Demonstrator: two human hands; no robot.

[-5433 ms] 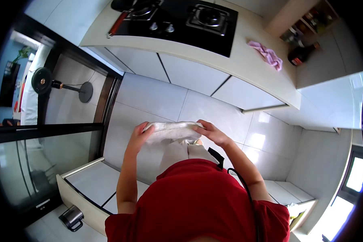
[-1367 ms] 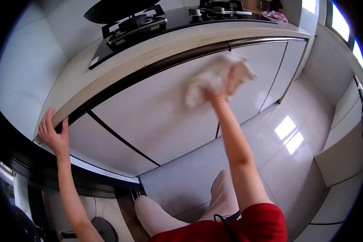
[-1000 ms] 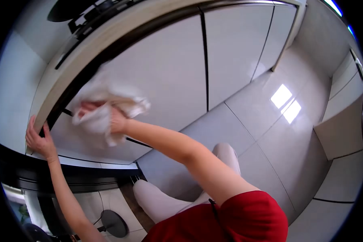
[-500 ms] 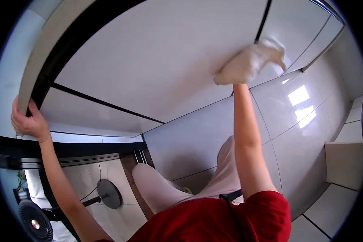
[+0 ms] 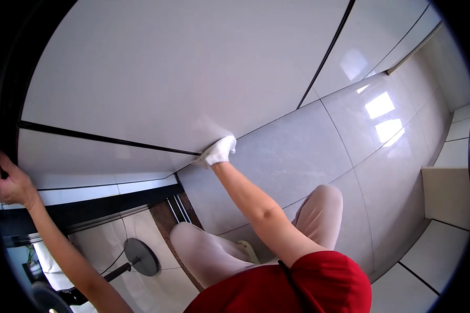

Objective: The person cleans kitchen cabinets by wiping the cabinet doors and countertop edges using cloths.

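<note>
White cloth [image 5: 224, 145] covers my right hand [image 5: 211, 157], hiding its fingers. The cloth presses against the low part of a glossy white tiled wall [image 5: 167, 62], at the right end of a black seam [image 5: 109, 139] and just above the floor. A faint reflection of the cloth shows on the tile. At the far left, my left hand [image 5: 14, 187] is wrapped round the edge of a dark upright frame [image 5: 10, 130]; part of its fingers goes out of view.
Grey glossy floor tiles [image 5: 282, 151] stretch to the right, with bright window reflections. My bent knees [image 5: 321, 214] are close below the wall. Behind a dark threshold [image 5: 164, 216] at lower left stands a fan with a round base [image 5: 142, 256]. A pale box-like block [image 5: 446, 193] is at right.
My right hand has swept the cloth from the upper right down and left along the wall to its lower edge. My left hand keeps its hold; the view has shifted somewhat.
</note>
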